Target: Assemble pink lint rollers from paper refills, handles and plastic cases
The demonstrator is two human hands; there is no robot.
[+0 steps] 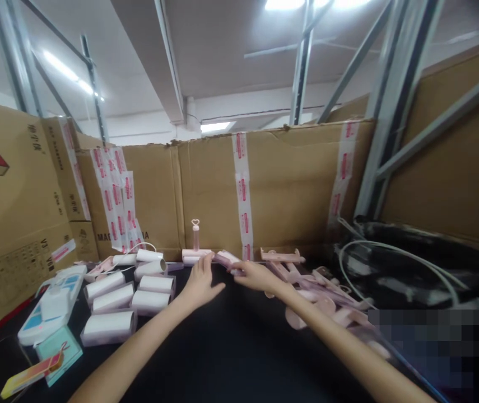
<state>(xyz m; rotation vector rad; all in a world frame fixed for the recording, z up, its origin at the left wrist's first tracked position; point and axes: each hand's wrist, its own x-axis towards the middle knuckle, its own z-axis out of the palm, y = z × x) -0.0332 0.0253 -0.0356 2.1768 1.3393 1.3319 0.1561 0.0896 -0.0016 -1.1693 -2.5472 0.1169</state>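
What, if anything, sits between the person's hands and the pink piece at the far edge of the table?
Nothing visible. The right hand already touches the pink piece, and the left hand reaches it from the other side. The white rolls lie off to the left.

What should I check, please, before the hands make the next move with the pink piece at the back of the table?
1. Right hand grips the pink piece: ok.
2. Left hand touches that piece: cannot tell; fingertips are beside it.
3. White rolls within the left hand's reach: ok.
4. Pile of pink handles beside the right arm: ok.
5. Black table bare before the hands: ok.
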